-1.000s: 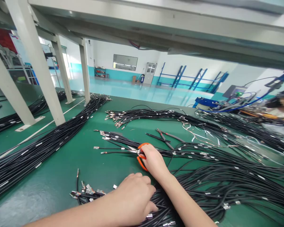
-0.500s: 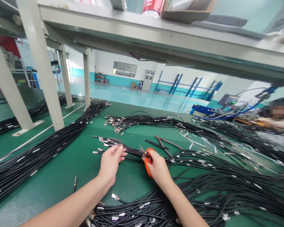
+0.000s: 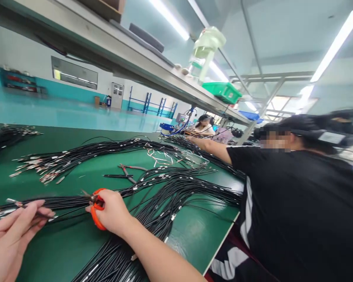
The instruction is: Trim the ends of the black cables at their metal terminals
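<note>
My right hand [image 3: 113, 213] grips orange-handled scissors [image 3: 95, 203], whose blades point left into a bundle of black cables [image 3: 61, 202] lying across the green table [image 3: 200, 231]. My left hand [image 3: 11, 235] is at the lower left, its fingertips pinching the bundle's thin cables near their metal terminals [image 3: 0, 210]. More black cables fan out from under my right forearm toward the table's right edge.
A second cable bundle with metal terminals [image 3: 47, 172] lies farther back, with pliers [image 3: 128, 169] and a thin black tool beside it. A person in a black shirt [image 3: 288, 203] stands close on the right, arm stretched over the table. A shelf with a green bin [image 3: 222, 91] runs overhead.
The view has swung right, bringing the person in black into sight. My left hand slid left along the bundle toward its terminals; my right hand keeps the scissors at the cables.
</note>
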Action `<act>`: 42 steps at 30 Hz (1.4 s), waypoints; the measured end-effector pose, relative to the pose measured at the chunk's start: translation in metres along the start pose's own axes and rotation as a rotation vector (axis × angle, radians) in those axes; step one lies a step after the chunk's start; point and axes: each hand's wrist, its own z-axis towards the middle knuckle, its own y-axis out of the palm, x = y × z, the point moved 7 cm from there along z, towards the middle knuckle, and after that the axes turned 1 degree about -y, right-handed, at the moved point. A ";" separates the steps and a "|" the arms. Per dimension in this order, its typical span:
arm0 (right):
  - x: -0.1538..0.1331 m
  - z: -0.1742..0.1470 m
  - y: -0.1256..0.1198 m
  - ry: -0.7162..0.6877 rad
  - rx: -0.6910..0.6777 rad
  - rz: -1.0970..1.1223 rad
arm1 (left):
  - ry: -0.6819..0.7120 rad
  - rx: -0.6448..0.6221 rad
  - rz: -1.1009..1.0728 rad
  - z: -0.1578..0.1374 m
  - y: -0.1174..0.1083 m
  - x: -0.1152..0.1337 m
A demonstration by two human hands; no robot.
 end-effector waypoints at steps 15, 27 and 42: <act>-0.023 -0.002 -0.016 0.068 -0.090 0.567 | 0.139 -0.561 0.556 -0.035 0.062 0.018; -0.025 -0.005 -0.008 0.120 -0.172 0.683 | 0.061 -0.295 0.283 -0.031 0.045 0.013; -0.028 -0.007 -0.009 0.093 -0.220 0.621 | 0.149 -0.223 0.346 -0.030 0.040 0.016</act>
